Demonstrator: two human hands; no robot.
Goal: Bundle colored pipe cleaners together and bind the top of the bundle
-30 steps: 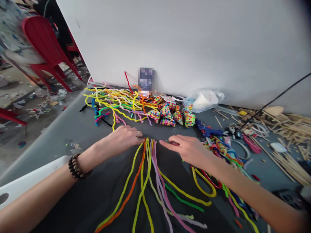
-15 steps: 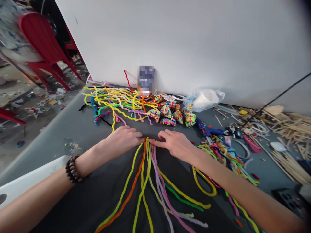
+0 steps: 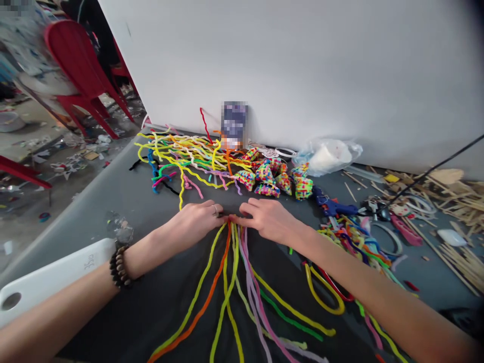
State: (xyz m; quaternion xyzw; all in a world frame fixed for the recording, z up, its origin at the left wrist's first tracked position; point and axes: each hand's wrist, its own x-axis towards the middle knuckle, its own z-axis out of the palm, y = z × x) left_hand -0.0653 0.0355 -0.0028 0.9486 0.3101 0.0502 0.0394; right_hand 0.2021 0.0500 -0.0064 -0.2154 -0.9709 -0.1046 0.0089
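A fan of long fuzzy pipe cleaners (image 3: 252, 290) in yellow, orange, green, lilac and pink lies on the dark table, its strands gathered at the top and spreading toward me. At the left of the gathered ends, my left hand (image 3: 200, 217) is closed, fingers curled over them. My right hand (image 3: 266, 219) pinches the same top ends from the right, its index finger stretched across them. The exact grip under the fingertips is hidden. Behind the hands lies a heap of loose pipe cleaners (image 3: 181, 156), beside several small multicoloured woven pieces (image 3: 264, 171).
A blue glue gun (image 3: 335, 206) and a tangle of pipe cleaners (image 3: 359, 242) lie to the right. Wooden sticks (image 3: 454, 252) cover the far right. A white board with a hole (image 3: 56, 275) is under my left forearm. A white wall stands behind; red chairs (image 3: 71, 55) are at left.
The whole view has shifted slightly, so things appear a little farther right. Both hands stay at the top of the bundle, with only slight finger movement.
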